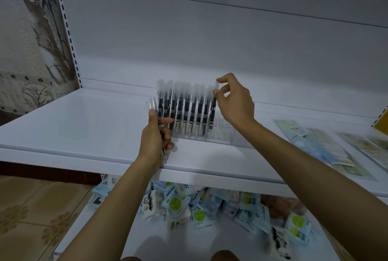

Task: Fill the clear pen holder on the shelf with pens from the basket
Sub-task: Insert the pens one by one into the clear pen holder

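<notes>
Your right hand (235,101) pinches cap of rightmost pen (214,103) between thumb and forefinger; pen upright at end of row. Your left hand (156,137) grips spare pens (151,103), upright, just left of clear pen holder (218,134), hiding its left end. Holder sits mid shelf (84,126); row of pens (186,109) fills left part, right slots unfilled. Flat printed packets (310,143) lie on shelf to right, apart from holder. Heap of small packets (210,204) on lower shelf.
</notes>
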`<action>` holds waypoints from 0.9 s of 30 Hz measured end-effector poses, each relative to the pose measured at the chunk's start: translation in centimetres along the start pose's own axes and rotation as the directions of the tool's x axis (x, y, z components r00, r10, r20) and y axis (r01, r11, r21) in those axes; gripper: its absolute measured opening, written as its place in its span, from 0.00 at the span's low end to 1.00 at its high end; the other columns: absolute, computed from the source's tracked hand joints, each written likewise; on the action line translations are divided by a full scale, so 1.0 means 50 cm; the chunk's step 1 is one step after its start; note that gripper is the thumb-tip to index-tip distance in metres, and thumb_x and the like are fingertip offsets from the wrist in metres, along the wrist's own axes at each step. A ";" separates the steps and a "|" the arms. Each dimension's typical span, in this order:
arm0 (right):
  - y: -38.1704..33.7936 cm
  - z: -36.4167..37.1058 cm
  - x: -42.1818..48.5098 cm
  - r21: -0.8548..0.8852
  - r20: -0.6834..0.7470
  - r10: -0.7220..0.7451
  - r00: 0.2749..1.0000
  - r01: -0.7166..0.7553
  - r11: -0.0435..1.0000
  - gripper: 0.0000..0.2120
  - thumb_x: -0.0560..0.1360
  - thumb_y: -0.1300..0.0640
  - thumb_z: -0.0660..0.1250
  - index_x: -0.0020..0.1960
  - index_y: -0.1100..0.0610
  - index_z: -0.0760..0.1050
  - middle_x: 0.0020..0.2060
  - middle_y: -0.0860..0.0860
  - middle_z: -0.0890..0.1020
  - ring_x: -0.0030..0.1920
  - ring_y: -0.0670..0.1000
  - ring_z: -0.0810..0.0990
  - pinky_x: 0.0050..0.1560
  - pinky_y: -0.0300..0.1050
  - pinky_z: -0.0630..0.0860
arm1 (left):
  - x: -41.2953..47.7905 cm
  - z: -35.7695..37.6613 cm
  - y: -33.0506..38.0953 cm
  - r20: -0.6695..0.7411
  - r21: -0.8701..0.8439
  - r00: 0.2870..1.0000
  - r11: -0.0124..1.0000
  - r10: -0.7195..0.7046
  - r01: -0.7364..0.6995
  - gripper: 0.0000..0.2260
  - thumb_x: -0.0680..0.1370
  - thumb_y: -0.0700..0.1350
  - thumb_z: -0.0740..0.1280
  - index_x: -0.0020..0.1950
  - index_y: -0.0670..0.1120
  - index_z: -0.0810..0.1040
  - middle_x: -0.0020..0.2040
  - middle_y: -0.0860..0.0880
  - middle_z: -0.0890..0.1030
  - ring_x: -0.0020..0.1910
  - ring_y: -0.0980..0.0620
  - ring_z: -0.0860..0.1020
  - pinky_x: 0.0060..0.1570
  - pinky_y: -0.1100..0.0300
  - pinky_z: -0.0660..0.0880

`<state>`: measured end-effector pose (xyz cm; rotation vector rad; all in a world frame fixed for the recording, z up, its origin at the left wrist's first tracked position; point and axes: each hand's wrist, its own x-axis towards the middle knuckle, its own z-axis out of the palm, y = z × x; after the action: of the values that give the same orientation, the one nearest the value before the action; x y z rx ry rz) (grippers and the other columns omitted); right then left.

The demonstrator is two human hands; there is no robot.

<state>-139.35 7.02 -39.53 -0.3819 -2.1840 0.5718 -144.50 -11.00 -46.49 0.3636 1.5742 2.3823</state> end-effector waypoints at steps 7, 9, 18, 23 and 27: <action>0.022 -0.004 -0.008 -0.091 0.046 -0.009 0.999 0.013 0.996 0.10 0.78 0.51 0.65 0.58 0.51 0.73 0.37 0.45 0.77 0.36 0.47 0.75 0.32 0.37 0.64 | 0.000 0.000 0.000 0.001 -0.005 1.000 1.000 -0.002 0.002 0.25 0.82 0.60 0.48 0.46 0.43 0.77 0.24 0.51 0.67 0.22 0.56 0.64 0.23 0.65 0.65; 0.024 -0.004 -0.014 -0.105 0.044 -0.032 0.999 0.037 0.994 0.11 0.78 0.51 0.64 0.59 0.51 0.73 0.36 0.45 0.77 0.36 0.47 0.76 0.33 0.38 0.65 | 0.000 0.000 0.000 0.001 -0.006 1.000 1.000 -0.001 0.001 0.25 0.82 0.60 0.48 0.46 0.43 0.77 0.24 0.51 0.67 0.23 0.56 0.64 0.23 0.65 0.65; 0.028 -0.003 -0.021 -0.065 0.031 -0.051 0.998 0.053 0.996 0.11 0.77 0.51 0.65 0.58 0.51 0.72 0.41 0.44 0.78 0.38 0.47 0.78 0.33 0.36 0.67 | 0.000 0.001 0.001 0.001 -0.009 1.000 1.000 0.001 -0.001 0.25 0.82 0.59 0.48 0.46 0.43 0.77 0.25 0.51 0.67 0.24 0.55 0.64 0.23 0.64 0.66; 0.020 0.005 -0.028 0.020 0.034 -0.022 0.999 0.021 1.000 0.13 0.76 0.52 0.67 0.59 0.50 0.69 0.40 0.43 0.78 0.39 0.48 0.79 0.36 0.40 0.72 | -0.002 0.000 0.001 0.002 -0.014 1.000 1.000 0.000 0.000 0.25 0.82 0.60 0.48 0.46 0.43 0.77 0.25 0.50 0.67 0.24 0.55 0.64 0.23 0.64 0.65; 0.023 0.014 -0.042 0.063 0.068 0.010 0.998 -0.015 0.998 0.21 0.75 0.54 0.69 0.64 0.52 0.65 0.37 0.43 0.76 0.39 0.48 0.78 0.36 0.39 0.71 | -0.001 0.001 0.002 0.004 -0.013 1.000 1.000 -0.002 0.002 0.25 0.82 0.59 0.48 0.46 0.43 0.77 0.25 0.51 0.67 0.23 0.55 0.64 0.22 0.64 0.65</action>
<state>-138.52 6.88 -41.85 -0.3467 -2.2231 0.6684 -144.42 -11.01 -46.40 0.3640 1.5555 2.3882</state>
